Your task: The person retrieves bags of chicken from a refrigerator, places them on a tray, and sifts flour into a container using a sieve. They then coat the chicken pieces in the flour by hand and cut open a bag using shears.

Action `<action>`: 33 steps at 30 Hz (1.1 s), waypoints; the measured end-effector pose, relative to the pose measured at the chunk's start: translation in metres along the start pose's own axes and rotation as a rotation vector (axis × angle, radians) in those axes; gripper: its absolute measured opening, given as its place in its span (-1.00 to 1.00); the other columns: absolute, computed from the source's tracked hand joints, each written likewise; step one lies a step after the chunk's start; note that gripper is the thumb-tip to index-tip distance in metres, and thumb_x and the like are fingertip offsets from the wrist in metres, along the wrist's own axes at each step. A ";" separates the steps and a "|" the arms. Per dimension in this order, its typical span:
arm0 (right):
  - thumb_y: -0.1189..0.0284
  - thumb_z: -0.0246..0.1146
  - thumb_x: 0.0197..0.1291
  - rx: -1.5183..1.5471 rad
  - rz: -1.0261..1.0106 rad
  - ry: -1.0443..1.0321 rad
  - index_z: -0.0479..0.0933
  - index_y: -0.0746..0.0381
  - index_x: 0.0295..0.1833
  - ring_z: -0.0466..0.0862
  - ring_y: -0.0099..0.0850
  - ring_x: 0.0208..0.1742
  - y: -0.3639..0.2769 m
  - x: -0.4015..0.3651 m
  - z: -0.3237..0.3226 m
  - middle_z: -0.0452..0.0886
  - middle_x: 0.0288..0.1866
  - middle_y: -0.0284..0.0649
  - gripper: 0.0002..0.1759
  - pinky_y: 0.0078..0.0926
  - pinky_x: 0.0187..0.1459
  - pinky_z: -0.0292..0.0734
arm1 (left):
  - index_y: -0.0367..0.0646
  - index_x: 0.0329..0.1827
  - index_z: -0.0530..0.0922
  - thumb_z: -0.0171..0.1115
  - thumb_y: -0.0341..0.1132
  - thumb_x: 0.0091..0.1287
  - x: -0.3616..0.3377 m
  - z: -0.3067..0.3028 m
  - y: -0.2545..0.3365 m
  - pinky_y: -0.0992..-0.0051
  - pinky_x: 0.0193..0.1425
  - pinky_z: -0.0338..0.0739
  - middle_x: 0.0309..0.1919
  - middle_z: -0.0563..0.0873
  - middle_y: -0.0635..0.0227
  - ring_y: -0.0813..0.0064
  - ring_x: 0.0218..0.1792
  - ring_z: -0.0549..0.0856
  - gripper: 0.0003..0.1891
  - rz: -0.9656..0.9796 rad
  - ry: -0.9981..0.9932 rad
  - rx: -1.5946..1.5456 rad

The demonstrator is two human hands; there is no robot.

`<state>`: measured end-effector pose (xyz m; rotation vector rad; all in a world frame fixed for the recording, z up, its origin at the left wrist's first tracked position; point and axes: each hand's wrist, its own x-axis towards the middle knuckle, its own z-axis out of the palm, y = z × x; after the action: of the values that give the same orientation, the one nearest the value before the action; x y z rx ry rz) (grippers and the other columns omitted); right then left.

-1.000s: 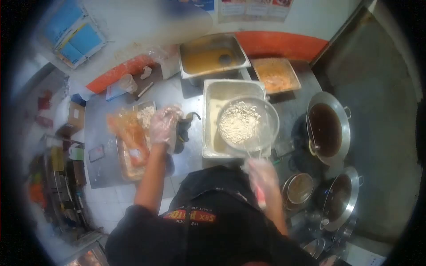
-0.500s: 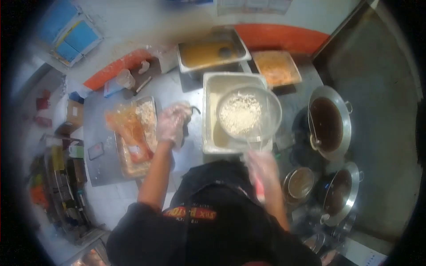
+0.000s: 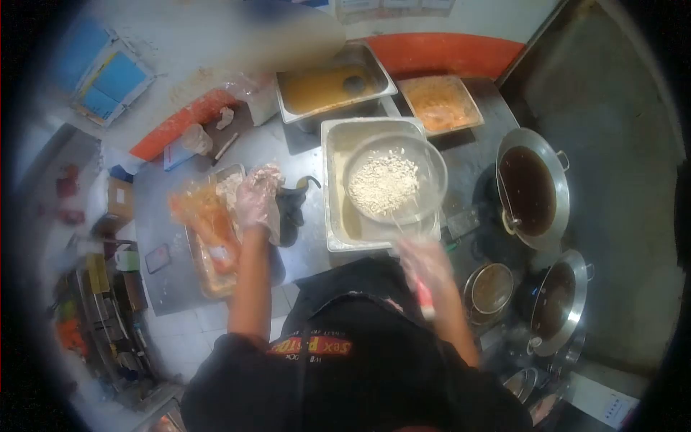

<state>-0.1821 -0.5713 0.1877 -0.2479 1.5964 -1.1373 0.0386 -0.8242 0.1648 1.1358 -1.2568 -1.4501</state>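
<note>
My left hand (image 3: 253,205), in a clear plastic glove, is beside the right edge of a metal tray (image 3: 216,291). A pale, floury clump (image 3: 268,176) shows at its fingertips. An orange-stained bag (image 3: 207,219) lies on the tray. Just right of that hand is a dark object (image 3: 291,209), its shape unclear. My right hand (image 3: 430,266), gloved and blurred, is closed around the red and white handle (image 3: 423,297) of a round sieve (image 3: 437,173). Pale flakes (image 3: 384,183) lie in the sieve, over a rectangular pan (image 3: 327,180) of whitish powder.
Behind the pan stand a container of yellowish liquid (image 3: 283,101) and a tray of orange food (image 3: 440,101). Two wide pans of brown liquid (image 3: 529,187) (image 3: 558,306) and a smaller round strainer (image 3: 492,288) are at the right. A phone-like object (image 3: 157,258) lies at the left.
My left hand has moved left, toward the tray, uncovering more of the dark object. The powder in the sieve looks coarser and more spread out. The whole view has shifted slightly.
</note>
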 end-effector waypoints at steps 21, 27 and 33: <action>0.22 0.28 0.21 0.051 -0.111 -0.070 0.60 0.28 -0.26 0.33 -0.55 -0.79 0.007 -0.018 -0.014 0.44 -0.67 -0.38 -0.70 -0.55 -0.78 0.22 | -0.27 -0.01 0.53 0.31 -0.59 0.16 0.005 0.031 -0.026 0.51 -0.17 0.63 -0.15 0.67 0.17 0.44 -0.22 0.69 -0.68 -0.068 -0.215 -0.314; 0.17 0.28 0.22 -0.113 0.073 -0.072 0.50 0.24 -0.48 0.37 -0.54 -0.81 -0.020 0.005 0.002 0.37 -0.77 -0.36 -0.62 -0.58 -0.79 0.24 | -0.26 -0.21 0.60 0.16 -0.17 0.29 -0.009 0.017 -0.035 0.37 -0.17 0.57 -0.21 0.67 0.14 0.30 -0.24 0.64 -0.71 0.763 -0.567 0.430; 0.14 0.24 0.25 -0.130 0.035 -0.118 0.52 0.30 -0.49 0.44 -0.45 -0.80 -0.018 0.007 -0.023 0.44 -0.77 -0.27 -0.56 -0.45 -0.70 0.37 | -0.20 -0.28 0.66 0.27 -0.37 0.18 -0.098 0.067 -0.008 0.45 -0.12 0.57 -0.21 0.69 0.25 0.40 -0.21 0.67 -0.88 -0.226 -1.511 0.111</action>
<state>-0.2108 -0.5735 0.1956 -0.3645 1.5654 -0.9756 -0.0082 -0.7147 0.1700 0.0142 -2.1956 -2.5503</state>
